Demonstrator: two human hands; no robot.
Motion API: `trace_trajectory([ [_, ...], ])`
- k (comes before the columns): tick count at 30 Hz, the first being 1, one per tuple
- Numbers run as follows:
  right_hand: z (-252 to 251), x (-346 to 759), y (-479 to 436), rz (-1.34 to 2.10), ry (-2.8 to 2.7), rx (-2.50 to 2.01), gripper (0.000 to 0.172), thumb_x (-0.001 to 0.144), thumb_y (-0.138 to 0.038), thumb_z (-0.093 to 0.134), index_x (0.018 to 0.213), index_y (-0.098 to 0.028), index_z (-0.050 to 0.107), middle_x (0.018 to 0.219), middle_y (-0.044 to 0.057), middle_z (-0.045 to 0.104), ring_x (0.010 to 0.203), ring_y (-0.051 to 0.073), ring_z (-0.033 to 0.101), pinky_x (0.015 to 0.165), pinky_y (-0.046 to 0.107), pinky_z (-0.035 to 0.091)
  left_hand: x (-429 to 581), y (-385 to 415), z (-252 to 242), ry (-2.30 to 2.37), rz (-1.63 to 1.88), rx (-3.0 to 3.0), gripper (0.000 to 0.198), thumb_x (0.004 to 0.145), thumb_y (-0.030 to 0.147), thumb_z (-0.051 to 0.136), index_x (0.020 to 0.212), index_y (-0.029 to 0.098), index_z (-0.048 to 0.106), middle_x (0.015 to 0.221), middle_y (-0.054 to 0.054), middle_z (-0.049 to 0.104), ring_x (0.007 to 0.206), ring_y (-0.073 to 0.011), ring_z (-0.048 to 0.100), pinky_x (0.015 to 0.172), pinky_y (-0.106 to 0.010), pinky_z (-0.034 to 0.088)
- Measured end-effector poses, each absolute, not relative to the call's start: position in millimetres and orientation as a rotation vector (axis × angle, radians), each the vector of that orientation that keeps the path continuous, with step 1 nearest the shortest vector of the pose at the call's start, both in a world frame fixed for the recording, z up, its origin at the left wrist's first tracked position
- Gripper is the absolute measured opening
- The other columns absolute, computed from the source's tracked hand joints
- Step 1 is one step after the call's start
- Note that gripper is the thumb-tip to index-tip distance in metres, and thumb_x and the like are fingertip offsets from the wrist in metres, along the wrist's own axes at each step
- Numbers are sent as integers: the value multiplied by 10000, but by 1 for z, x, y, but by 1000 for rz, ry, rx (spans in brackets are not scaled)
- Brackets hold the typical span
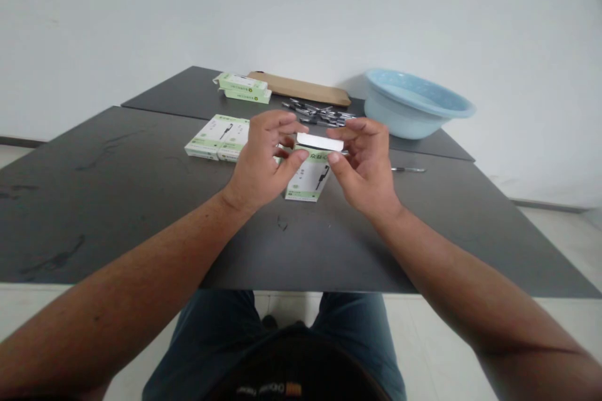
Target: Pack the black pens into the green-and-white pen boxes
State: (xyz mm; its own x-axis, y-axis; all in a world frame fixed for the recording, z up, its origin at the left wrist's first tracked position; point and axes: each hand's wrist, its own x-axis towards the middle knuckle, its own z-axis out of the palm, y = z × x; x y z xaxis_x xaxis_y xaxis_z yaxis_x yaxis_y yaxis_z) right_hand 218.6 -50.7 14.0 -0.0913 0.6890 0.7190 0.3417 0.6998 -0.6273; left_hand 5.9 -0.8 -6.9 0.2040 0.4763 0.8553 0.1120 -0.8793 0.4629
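A green and white box with a pen printed on its front stands between my hands on the dark table. Its white top flap is raised. My left hand grips the box's upper left edge, thumb in front and fingers curled behind. On the other side my right hand has its thumb at the upper right corner and its fingers bent beside the flap. Two similar boxes lie flat just left of my left hand, partly hidden by it.
Behind my hands is a pile of pens. A light blue basin stands at the back right. Stacked boxes and a brown cardboard piece lie at the back. One pen rests right of my right hand.
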Motion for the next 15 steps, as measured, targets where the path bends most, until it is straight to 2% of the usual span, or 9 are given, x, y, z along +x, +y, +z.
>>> trace_trajectory([
  [2, 17, 220, -53, 286, -1738, -861, 345, 1055, -494, 670, 1345, -337, 567, 1299, 66, 710, 1174, 262, 716, 953, 457, 631, 6, -3, -5, 582, 1691, 2219, 626, 1044, 485, 711, 1572, 322, 417, 1377, -117, 690, 1093, -226, 771, 775, -314, 666],
  [5, 22, 221, -55, 197, -1754, -911, 203, 1072, -431, 653, 1229, -306, 674, 1240, 58, 741, 1148, 255, 712, 983, 458, 617, 3, -9, 2, 613, 1669, 2273, 504, 1066, 470, 673, 1515, 287, 536, 1357, -117, 709, 1092, -229, 765, 770, -313, 661],
  [10, 25, 218, -56, 191, -1741, -923, 181, 1049, -398, 693, 1192, -287, 700, 1203, 49, 767, 1142, 244, 718, 1012, 446, 603, 0, -17, 13, 674, 1724, 2389, 314, 1102, 468, 591, 1288, 239, 696, 1195, -89, 754, 1031, -216, 734, 821, -349, 640],
  [15, 25, 215, -56, 304, -1693, -951, 208, 1026, -470, 723, 1134, -293, 710, 1178, 42, 771, 1133, 249, 722, 1003, 446, 618, 2, -23, 19, 752, 1730, 2354, 236, 1096, 427, 597, 1159, 231, 712, 1109, -68, 763, 994, -205, 724, 851, -359, 616],
])
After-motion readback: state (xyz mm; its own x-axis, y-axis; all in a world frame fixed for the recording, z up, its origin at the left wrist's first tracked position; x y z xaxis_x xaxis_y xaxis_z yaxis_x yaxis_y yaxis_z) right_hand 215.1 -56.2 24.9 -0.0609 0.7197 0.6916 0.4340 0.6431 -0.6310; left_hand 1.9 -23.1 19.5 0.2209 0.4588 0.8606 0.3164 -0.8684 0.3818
